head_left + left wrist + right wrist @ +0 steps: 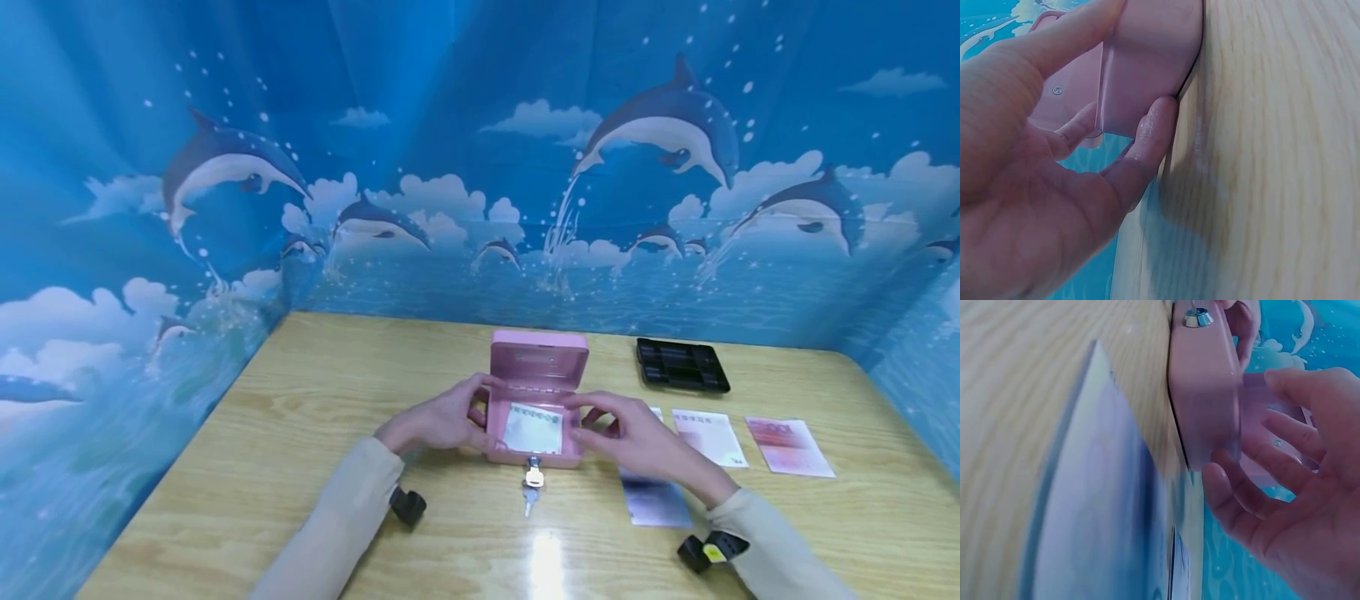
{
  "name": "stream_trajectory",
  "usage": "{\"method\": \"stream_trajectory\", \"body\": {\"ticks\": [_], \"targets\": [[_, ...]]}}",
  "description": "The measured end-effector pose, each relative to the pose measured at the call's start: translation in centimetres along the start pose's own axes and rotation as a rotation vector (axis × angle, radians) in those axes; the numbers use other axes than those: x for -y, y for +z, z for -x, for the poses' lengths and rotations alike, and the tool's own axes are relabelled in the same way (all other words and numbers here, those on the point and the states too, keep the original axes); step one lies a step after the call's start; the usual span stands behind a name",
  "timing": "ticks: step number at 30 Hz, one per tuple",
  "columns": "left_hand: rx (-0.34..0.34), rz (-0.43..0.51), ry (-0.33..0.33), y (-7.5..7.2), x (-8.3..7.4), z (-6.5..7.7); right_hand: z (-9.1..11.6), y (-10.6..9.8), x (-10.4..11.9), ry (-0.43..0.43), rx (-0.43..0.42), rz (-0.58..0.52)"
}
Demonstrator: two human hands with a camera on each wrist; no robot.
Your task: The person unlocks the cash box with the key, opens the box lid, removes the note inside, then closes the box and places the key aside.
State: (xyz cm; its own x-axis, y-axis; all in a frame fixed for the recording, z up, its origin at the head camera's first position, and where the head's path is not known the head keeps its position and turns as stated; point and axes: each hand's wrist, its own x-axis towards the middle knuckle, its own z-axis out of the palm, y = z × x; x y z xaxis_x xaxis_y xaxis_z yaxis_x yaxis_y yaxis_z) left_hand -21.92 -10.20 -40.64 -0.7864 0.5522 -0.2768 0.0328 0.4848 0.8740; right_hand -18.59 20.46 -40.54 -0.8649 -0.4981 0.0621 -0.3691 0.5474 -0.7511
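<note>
A pink cash box (498, 425) stands on the table with its lid raised. Inside it lies a pale banknote (534, 429). Keys (534, 477) hang from the lock at its front. My left hand (450, 414) grips the box's left side; in the left wrist view, its thumb reaches over the rim and fingers touch the outer wall (1147, 69). At the right side is my right hand (637, 433), with loosely bent, spread fingers (1291, 450) at the corner and thumb near the rim. Whether this hand bears on the box is hard to tell.
Behind to the right lies a black compartment tray (682, 365). Several banknotes are laid out at the right: a purplish one (656, 502) partly under my right arm, a pale one (711, 439) and a red one (790, 447). A dolphin-print curtain (450, 167) borders the table.
</note>
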Motion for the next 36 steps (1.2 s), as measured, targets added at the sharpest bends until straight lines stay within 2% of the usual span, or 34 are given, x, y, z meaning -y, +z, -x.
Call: {"method": "stream_trajectory", "body": {"ticks": [4,14,23,36], "targets": [[0.004,0.016,0.015,0.0,0.0,0.0,-0.8,0.3,0.0,-0.014,0.041,0.041],[-0.007,0.002,-0.003,0.0,0.0,0.0,-2.5,0.7,0.6,-0.035,0.105,0.196],[-0.005,0.004,-0.009,0.1,-0.1,-0.1,-3.0,1.2,0.5,-0.053,0.13,0.206],[0.0,0.01,0.01,0.1,0.1,-0.1,-2.1,1.0,1.0,-0.064,0.01,0.214]]}}
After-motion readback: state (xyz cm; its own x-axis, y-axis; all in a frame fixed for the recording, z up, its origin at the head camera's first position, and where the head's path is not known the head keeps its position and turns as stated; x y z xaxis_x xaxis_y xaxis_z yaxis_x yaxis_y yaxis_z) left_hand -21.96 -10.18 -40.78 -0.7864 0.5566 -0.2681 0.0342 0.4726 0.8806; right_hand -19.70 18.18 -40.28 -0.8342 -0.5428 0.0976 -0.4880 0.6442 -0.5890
